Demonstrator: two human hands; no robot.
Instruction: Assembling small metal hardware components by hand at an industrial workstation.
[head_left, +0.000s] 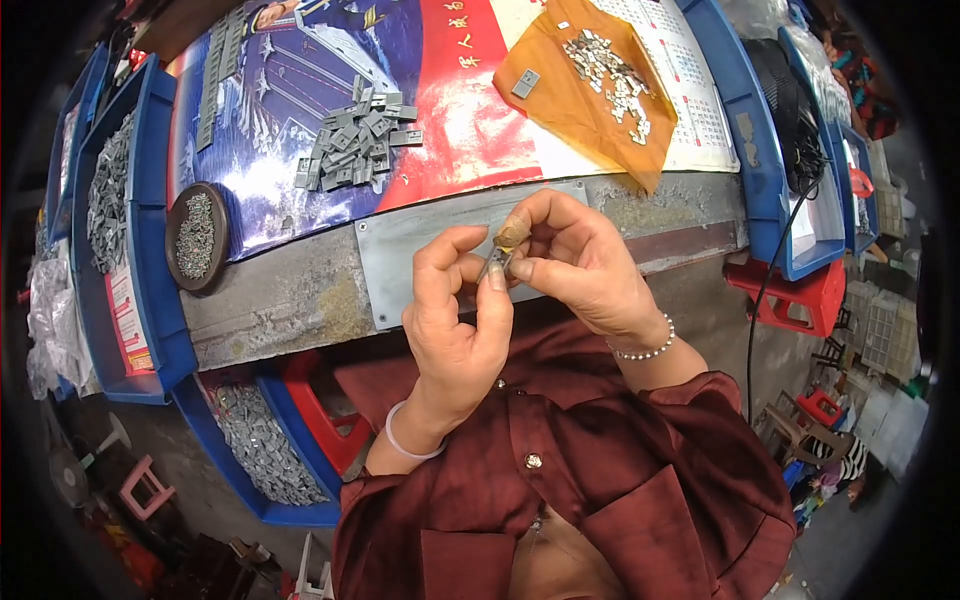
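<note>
above worn grey workbench [290, 300], left hand [455, 330] and right hand [580, 265] pinch one small grey metal piece [497, 263] between fingertips; best keep it steady, elbows tucked.

There is one view. The camera sits on the person's head and looks straight down. It is very close to the two hands, the left hand [455, 330] and the right hand [580, 265], which are in the middle. Past them lies the worktop [290, 290], near the top. The person's red shirt [600, 470] fills the bottom. Edges bend at the round rim.
</note>
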